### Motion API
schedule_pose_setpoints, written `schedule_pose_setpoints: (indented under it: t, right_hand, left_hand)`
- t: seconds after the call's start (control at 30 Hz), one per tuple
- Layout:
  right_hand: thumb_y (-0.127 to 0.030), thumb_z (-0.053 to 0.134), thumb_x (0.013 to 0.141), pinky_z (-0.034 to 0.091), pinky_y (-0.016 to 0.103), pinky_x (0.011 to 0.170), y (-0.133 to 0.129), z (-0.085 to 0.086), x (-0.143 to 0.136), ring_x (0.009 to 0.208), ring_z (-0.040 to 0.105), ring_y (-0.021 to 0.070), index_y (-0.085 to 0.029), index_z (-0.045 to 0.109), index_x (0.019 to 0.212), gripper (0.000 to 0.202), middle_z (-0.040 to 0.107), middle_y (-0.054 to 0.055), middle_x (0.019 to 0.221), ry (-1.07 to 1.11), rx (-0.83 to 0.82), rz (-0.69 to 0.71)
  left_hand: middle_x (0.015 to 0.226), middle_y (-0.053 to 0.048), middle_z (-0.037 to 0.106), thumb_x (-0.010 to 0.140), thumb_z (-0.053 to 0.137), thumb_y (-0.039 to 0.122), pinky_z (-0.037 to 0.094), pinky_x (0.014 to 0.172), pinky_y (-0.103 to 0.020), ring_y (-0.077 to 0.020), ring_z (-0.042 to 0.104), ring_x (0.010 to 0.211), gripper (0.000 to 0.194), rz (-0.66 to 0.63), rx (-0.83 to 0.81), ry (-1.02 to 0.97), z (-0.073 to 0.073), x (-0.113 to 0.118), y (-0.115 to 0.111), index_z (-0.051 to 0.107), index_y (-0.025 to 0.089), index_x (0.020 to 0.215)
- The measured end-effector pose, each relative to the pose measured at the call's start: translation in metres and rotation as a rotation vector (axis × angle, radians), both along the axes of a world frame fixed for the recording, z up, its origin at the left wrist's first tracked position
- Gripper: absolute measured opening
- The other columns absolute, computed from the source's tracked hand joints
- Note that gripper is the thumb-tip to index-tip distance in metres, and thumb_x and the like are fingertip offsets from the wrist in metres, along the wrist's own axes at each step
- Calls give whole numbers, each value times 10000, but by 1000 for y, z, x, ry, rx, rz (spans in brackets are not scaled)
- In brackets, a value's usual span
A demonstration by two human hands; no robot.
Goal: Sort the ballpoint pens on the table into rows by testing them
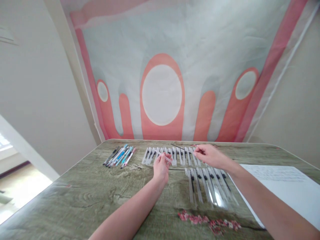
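Note:
My left hand is closed on a thin translucent plastic tube, which slants across the fingertips. My right hand hovers by the right end of the back row, its fingers pinched together; whatever they hold, if anything, is too small to make out. Between and behind the hands runs a row of translucent tubes with black parts between them. A second set of similar tubes with black parts lies nearer, below my right hand.
A loose bunch of pens, some blue, black and pink, lies at the left on the wood-patterned table. White paper with writing lies under my right forearm. A patterned backdrop stands behind the table's far edge.

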State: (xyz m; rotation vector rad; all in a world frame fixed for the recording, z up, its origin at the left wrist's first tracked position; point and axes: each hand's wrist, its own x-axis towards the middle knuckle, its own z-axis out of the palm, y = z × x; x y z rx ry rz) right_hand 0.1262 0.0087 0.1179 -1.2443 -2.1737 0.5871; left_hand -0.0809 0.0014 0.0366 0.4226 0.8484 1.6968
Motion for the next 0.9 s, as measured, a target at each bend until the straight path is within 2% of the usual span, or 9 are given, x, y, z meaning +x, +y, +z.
schedule_pose_setpoints:
  t: [0.2, 0.37, 0.53, 0.63, 0.73, 0.8, 0.9]
  right_hand:
    - [-241, 459, 713, 316, 206, 498, -9, -15, -27, 525, 485, 110, -150, 587, 648, 170, 587, 12, 573, -102, 33, 25]
    - [-200, 456, 709, 314, 196, 497, -13, -29, -35, 547, 494, 111, -156, 595, 657, 155, 604, 22, 614, -165, -18, 66]
    - [-232, 492, 714, 323, 192, 503, -15, -33, -38, 548, 497, 108, -161, 619, 694, 146, 595, 7, 607, -183, -79, 270]
    - [-255, 514, 717, 331, 188, 503, -11, -30, -32, 552, 506, 106, -164, 613, 764, 142, 587, -2, 615, -153, -118, 292]
    - [-257, 532, 711, 321, 184, 486, -5, -32, -25, 516, 501, 97, -169, 574, 818, 144, 569, -18, 592, -147, -117, 192]
    - [-256, 570, 682, 303, 185, 476, -1, -36, -24, 505, 492, 95, -174, 567, 771, 121, 564, -23, 573, -211, -106, 140]
    - [-292, 645, 611, 285, 193, 477, 1, -44, -25, 539, 501, 106, -181, 581, 694, 152, 589, -11, 605, -338, -98, 128]
  left_hand:
    - [851, -95, 622, 754, 555, 218, 463, 793, -284, -143, 609, 815, 125, -133, 35, -38, 7, 13, -12, 534, 124, 834]
    - [822, -79, 621, 749, 558, 210, 473, 732, -246, -121, 608, 757, 112, -142, 26, -39, 10, 14, -12, 532, 129, 823]
    - [717, -30, 600, 692, 615, 218, 474, 674, -227, -88, 583, 650, 134, -148, 29, 10, 12, 12, -13, 517, 134, 728]
    - [670, -24, 592, 668, 626, 274, 476, 629, -239, -91, 567, 592, 179, -226, 0, 161, 9, 11, -12, 523, 132, 706]
    - [615, -27, 585, 633, 633, 307, 473, 564, -255, -109, 553, 544, 205, -428, -84, 397, 3, 13, -14, 528, 135, 670]
    - [590, -21, 579, 622, 624, 321, 461, 525, -252, -116, 544, 525, 202, -525, -105, 554, -1, 15, -16, 521, 148, 647]
    - [526, 4, 538, 657, 558, 363, 412, 476, -220, -106, 507, 480, 216, -546, -79, 839, -5, 15, -17, 509, 158, 610]
